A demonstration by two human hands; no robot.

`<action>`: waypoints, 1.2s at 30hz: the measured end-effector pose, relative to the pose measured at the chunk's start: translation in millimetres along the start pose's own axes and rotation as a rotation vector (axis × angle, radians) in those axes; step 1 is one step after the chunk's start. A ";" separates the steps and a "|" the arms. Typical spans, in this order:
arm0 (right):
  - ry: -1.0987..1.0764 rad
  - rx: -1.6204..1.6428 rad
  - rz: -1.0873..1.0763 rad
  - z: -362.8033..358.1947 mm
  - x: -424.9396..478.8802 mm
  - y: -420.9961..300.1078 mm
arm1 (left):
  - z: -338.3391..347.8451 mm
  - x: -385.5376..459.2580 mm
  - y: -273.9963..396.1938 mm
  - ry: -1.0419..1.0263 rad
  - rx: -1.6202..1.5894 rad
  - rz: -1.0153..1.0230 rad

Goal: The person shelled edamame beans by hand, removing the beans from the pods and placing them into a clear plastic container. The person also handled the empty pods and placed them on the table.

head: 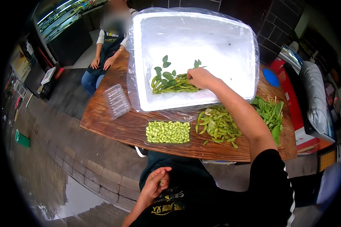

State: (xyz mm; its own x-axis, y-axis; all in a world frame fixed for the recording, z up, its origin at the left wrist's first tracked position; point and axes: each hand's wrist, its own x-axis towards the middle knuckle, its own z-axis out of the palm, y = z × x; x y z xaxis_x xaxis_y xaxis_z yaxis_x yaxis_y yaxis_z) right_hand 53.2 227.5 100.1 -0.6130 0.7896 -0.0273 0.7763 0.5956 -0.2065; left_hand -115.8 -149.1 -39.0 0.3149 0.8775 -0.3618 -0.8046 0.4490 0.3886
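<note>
My right hand (202, 77) reaches into a white foam box (143, 103) lined with clear plastic. Its fingertips touch the right end of a heap of soybean pods (176, 86) with leafy stems; their grip is hidden behind the hand. Low in front of my apron, my left hand (157, 182) is curled around something small and green, seemingly a shelled bean. A clear plastic tray full of shelled green soybeans (168, 132) sits near the table's front edge. Right of it lies a loose pile of pods (220, 123), partly under my right forearm.
The wooden table (108, 119) also bears an upturned clear plastic tray (117, 101) on the left, leafy greens (268, 115) and a blue disc (271, 78) on the right. Another person (108, 51) sits beyond the table's left end. A green bin (22, 138) stands on the floor.
</note>
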 end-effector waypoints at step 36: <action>0.733 0.761 -0.079 109.0 -375.7 -101.7 | 125.6 46.0 -66.9 -0.221 0.577 -0.278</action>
State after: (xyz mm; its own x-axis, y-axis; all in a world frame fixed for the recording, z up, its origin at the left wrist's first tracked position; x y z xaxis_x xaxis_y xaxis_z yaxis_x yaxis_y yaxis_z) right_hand 188.5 -145.8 24.8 -0.2225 0.8001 0.5571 0.2867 0.5998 -0.7470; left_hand 15.7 -117.6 24.8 0.6163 0.7024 -0.3561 -0.3006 0.6277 0.7180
